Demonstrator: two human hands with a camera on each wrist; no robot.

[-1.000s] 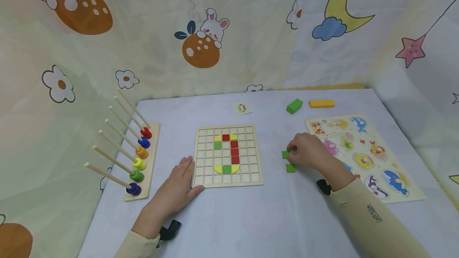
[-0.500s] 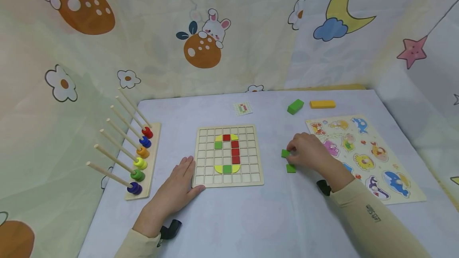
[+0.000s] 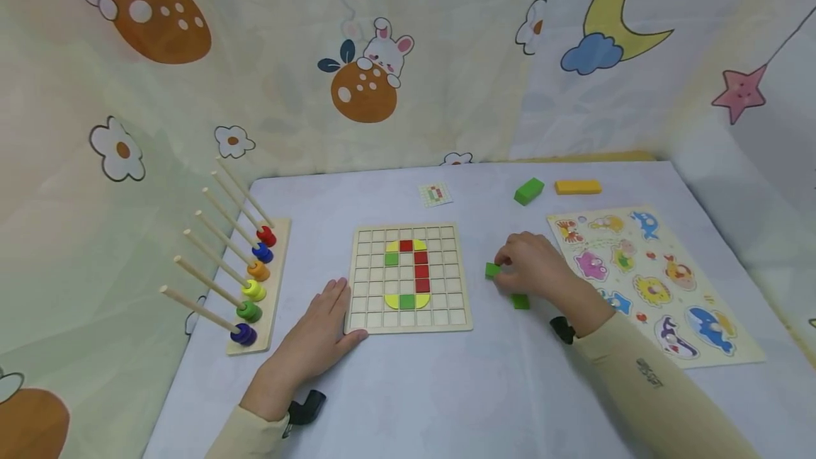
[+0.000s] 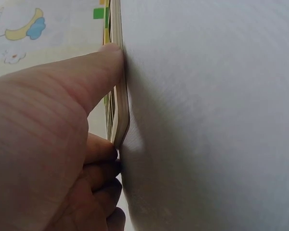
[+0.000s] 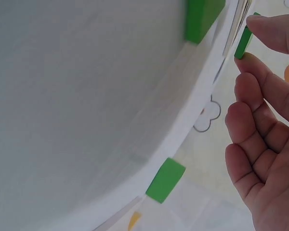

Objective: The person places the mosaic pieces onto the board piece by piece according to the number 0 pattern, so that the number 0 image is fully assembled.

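Between right grip (image 3: 532,269) fingertips, green tile (image 3: 492,270).

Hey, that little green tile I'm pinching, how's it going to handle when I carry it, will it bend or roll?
The green tile looks stiff, a thin flat square like painted wood. Probably very light: the right hand lifts it with just thumb and fingertip. Flat faces mean it shouldn't roll, though its smooth finish might slip from a loose pinch.

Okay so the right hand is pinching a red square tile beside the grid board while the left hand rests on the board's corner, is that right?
Not quite: the tile the right hand pinches is green, not red, as the head and right wrist views show. The left hand does rest at the grid board corner.
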